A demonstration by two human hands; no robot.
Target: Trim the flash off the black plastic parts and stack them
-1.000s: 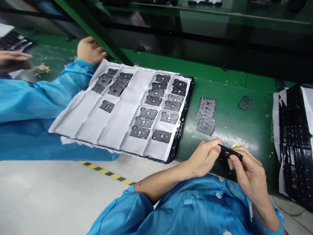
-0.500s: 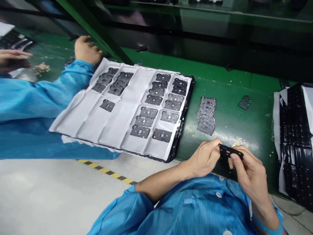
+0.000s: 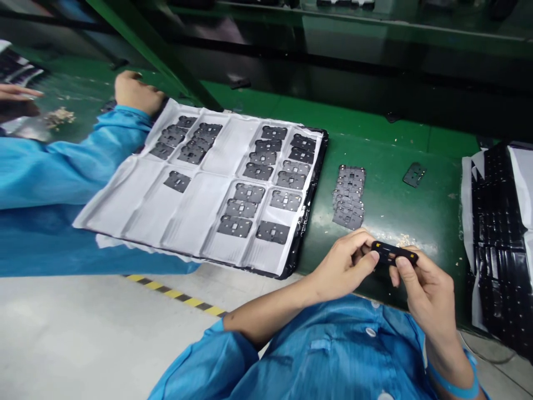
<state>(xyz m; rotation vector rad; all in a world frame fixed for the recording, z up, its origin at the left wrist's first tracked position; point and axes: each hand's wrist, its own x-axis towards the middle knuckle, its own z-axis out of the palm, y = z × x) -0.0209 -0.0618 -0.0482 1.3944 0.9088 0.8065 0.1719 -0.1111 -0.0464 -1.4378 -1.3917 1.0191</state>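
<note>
Between my two hands is a flat black plate [image 3: 391, 253] with cut-outs and small yellow marks, held near the bench's front edge. My left hand [image 3: 347, 261] pinches its left end, thumb on the near face. At the other end my right hand [image 3: 427, 283] grips it between thumb and fingers. Just beyond my hands lies an overlapping row of similar dark plates [image 3: 348, 195]. A single plate [image 3: 415, 174] rests farther right. To the left, a tray [image 3: 189, 208] lined with white sheet carries many such plates in its compartments.
A co-worker's blue sleeve [image 3: 54, 172] and hand [image 3: 135, 93] are at the tray's far left corner. Another hand [image 3: 16, 100] shows at the left edge. Stacked black trays [image 3: 497, 233] stand on the right. A green post [image 3: 154, 50] rises behind the tray. Wood-coloured crumbs [image 3: 403, 240] lie on the green bench.
The black plate has tilted so that more of its face and yellow marks shows. My left thumb has shifted along its edge. The whole view has moved slightly.
</note>
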